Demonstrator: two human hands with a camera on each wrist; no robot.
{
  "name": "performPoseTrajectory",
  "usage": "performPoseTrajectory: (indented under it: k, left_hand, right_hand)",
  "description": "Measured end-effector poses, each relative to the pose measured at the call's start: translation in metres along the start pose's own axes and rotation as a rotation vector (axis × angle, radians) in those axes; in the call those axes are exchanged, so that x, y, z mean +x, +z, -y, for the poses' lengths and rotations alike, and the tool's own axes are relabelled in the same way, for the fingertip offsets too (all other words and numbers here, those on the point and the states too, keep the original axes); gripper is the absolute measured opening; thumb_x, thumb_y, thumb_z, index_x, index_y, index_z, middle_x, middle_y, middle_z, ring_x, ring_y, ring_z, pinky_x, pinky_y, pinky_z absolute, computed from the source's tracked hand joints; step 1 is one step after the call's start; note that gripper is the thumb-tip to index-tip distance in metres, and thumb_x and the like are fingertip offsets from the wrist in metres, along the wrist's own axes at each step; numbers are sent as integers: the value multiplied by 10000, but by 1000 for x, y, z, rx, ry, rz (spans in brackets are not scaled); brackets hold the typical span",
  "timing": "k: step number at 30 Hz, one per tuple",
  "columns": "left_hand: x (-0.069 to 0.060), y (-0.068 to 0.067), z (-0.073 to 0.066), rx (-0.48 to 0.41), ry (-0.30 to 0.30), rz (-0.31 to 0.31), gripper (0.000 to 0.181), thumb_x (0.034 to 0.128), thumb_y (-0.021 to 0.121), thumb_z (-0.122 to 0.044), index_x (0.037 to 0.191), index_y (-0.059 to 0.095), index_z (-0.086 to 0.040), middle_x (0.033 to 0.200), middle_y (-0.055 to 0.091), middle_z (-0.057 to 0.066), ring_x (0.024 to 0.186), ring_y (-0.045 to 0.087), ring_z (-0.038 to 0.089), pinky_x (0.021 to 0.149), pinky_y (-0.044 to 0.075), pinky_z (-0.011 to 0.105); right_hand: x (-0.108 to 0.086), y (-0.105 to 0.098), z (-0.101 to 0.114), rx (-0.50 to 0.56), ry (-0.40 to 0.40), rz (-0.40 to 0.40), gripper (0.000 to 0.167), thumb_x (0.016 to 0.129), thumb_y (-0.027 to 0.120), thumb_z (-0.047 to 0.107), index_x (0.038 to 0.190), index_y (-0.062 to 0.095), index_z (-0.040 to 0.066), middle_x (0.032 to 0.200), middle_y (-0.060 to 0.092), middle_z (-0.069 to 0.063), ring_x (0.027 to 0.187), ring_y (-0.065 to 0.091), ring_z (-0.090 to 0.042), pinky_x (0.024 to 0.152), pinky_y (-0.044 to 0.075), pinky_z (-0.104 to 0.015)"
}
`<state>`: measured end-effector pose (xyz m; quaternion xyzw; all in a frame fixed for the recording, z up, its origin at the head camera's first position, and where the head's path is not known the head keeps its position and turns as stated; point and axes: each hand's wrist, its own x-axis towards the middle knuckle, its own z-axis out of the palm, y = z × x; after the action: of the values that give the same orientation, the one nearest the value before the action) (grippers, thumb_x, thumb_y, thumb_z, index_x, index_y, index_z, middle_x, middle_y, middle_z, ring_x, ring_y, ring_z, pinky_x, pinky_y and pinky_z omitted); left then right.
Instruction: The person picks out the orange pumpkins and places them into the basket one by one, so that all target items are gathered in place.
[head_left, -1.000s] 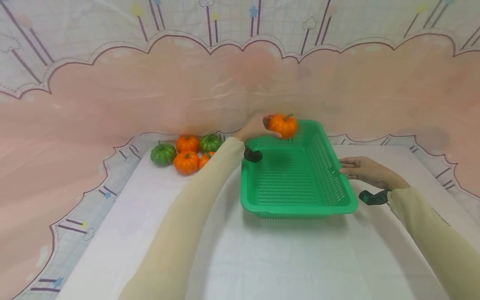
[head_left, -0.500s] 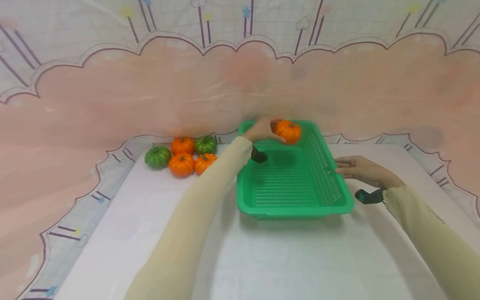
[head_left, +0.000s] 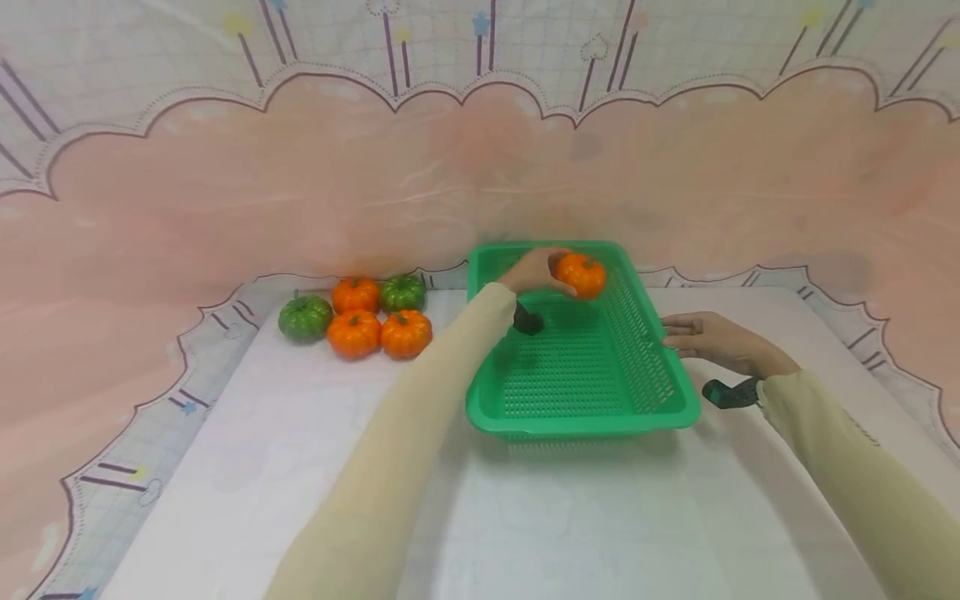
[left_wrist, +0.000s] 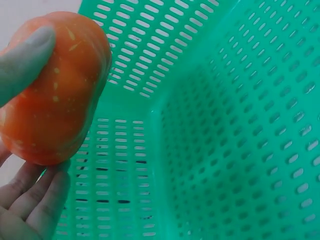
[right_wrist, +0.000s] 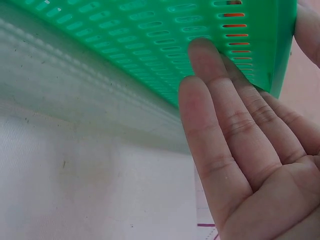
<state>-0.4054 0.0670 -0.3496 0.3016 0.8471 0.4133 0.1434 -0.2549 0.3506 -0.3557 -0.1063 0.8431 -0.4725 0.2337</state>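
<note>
Over the back part of the green basket, the left hand grips an orange pumpkin. The left wrist view has the thumb on one side of the orange pumpkin and the fingers beneath it, with the basket's slotted wall beside it. At the basket's right side is the right hand, its fingers near the rim. Seen in the right wrist view, the straight fingers of the right hand lie against the outside of the slotted wall, the thumb apart at the rim.
Left of the basket, several pumpkins stand in a group on the white table: a green one at the left, another green one at the back, and orange ones among them. A patterned curtain hangs behind.
The left hand has moved right and down with the orange pumpkin, from the basket's back rim to lower over its inside. The right hand has stayed beside the basket. The whole view has shifted slightly.
</note>
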Motion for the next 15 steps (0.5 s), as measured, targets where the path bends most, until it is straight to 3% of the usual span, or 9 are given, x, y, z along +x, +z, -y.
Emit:
performPoseTrajectory:
  k: [4, 8, 15]
  left_hand:
    - [3, 4, 0, 4, -9, 11, 791, 767, 777, -174, 1437, 368, -78, 1406, 479, 102, 1240, 494, 234, 1005, 463, 311]
    - [5, 6, -1, 4, -12, 8, 786, 771, 774, -174, 1436, 368, -74, 1402, 482, 111, 1246, 491, 244, 1014, 461, 333]
    - [10, 10, 5, 31, -20, 7, 794, 760, 785, -185, 1433, 377, -84, 1433, 455, 91, 1285, 458, 234, 1053, 428, 342]
  right_hand:
    - [1, -1, 0, -16, -7, -4, 658, 967, 513, 208, 1442, 192, -114, 1482, 277, -289, 1269, 494, -164, 1030, 459, -339]
    - [1, -2, 1, -35, -4, -7, 661, 969, 509, 219, 1442, 192, -115, 1473, 301, -280, 1335, 365, -402, 1046, 441, -376]
    - [0, 1, 2, -11, 13, -6, 673, 963, 519, 208, 1448, 177, -110, 1484, 279, -285, 1353, 312, -437, 1052, 435, -389]
